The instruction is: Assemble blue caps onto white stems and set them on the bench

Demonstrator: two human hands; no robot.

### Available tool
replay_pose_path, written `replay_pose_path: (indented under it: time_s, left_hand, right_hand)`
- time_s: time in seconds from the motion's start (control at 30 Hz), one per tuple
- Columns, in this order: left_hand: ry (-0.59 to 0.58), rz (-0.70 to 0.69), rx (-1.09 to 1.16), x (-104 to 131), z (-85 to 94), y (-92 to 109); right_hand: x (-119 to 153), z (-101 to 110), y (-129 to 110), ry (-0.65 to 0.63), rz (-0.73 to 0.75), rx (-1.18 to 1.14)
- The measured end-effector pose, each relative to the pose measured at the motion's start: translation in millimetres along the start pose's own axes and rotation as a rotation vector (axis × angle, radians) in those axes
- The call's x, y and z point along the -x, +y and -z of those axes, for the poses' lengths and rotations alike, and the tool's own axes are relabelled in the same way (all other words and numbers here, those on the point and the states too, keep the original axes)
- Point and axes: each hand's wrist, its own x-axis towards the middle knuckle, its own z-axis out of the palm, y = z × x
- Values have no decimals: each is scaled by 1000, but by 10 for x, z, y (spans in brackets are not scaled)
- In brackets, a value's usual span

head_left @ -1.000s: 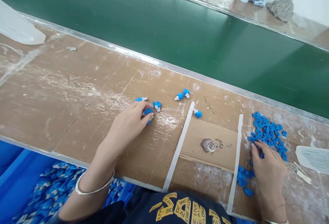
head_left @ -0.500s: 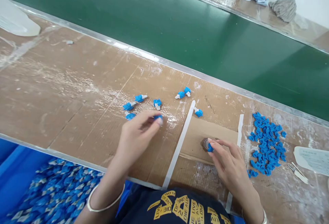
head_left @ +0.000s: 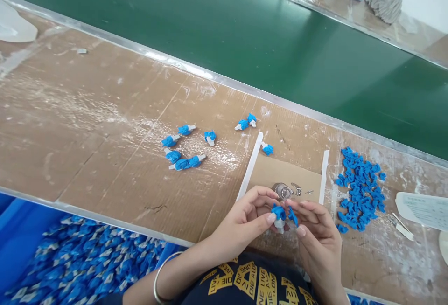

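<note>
Brown taped board covers the worktable (head_left: 87, 95), and a green belt (head_left: 210, 30) runs beyond it; places below are told from the small glass jar (head_left: 283, 191). Far left of the jar and nearer the person, a blue bin (head_left: 21, 230) holds a heap of blue-and-white pieces (head_left: 105, 253). Well left of the jar, five finished pieces (head_left: 182, 164) form a curve, their white tips facing different ways; a lone piece (head_left: 210, 136) beside them points its tip toward the person. Beyond the jar and slightly left lie a pair (head_left: 247, 122) and a single piece (head_left: 268, 149), its tip pointing away and left.

Just on the jar's near side, the left hand (head_left: 254, 214) pinches a blue-and-white piece (head_left: 279, 212) between thumb and fingers. Its long axis runs toward the person, blue end away, white stub near. What the jar contains is too small to tell. Near the jar, slightly right, the right hand (head_left: 317, 232) holds a blue petal (head_left: 293, 216) between thumb and fingers, its long axis slanting nearer and rightward. Right of the jar lies a loose pile of blue petals (head_left: 362, 188).
</note>
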Motion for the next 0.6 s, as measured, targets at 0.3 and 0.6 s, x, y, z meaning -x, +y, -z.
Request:
replay_pose_path:
  time_s: [0.3,0.6]
  left_hand:
    - [62,16,-40,-21,-22,16]
    - [60,54,-73,-41,34,-83]
  right_hand:
    - [-59,-36,-36,-65,239,324]
    - [3,216,-25,-375,396,722]
